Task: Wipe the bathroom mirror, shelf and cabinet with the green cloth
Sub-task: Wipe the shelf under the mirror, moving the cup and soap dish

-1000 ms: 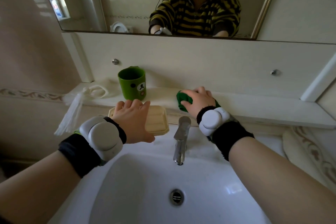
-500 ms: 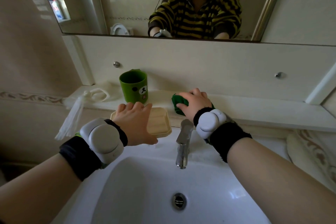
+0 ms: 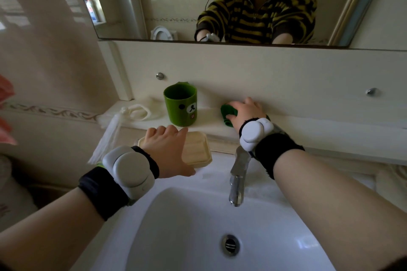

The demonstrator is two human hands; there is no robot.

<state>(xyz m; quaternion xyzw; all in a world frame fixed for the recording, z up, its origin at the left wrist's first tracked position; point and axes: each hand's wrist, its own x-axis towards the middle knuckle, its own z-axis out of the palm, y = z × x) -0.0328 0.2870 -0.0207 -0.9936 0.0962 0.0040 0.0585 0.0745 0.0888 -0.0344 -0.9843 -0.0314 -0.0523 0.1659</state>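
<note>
My right hand [image 3: 247,114] lies over the green cloth [image 3: 228,114] and presses it onto the cream shelf [image 3: 319,126] below the mirror [image 3: 176,0], just right of a green mug [image 3: 181,105]. Only the cloth's left part shows past my fingers. My left hand [image 3: 168,149] rests flat on a beige soap dish [image 3: 198,152] at the back edge of the sink, fingers straight. The cream cabinet panel [image 3: 264,72] with round metal knobs stands between shelf and mirror.
A chrome tap [image 3: 237,174] juts over the white sink basin [image 3: 198,226] between my arms. A white ring with a tassel [image 3: 132,114] lies at the shelf's left end. A tiled wall [image 3: 44,72] closes the left side.
My right hand has slid the cloth leftwards along the shelf, closer to the green mug. My left hand has stayed on the soap dish.
</note>
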